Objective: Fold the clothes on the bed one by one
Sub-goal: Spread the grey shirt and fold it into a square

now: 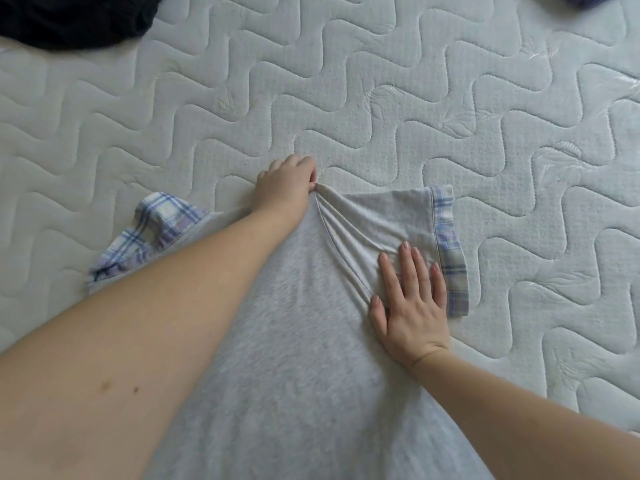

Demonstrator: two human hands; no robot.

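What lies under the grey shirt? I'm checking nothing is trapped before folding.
Around the light grey cotton shirt only the white quilted mattress shows. Whatever is directly beneath is covered by fabric.

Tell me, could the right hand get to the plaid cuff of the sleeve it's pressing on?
Probably yes: the right hand lies flat on the grey shirt, its fingertips beside the plaid cuff, nothing between them.

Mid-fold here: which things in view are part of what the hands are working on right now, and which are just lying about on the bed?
In the job:
- grey shirt with plaid sleeve cuffs
- left hand, pinching the shirt's top edge
- right hand, pressed flat on the right sleeve

Lying about:
- black garment, top left
- dark blue garment, top right edge
- mattress underneath
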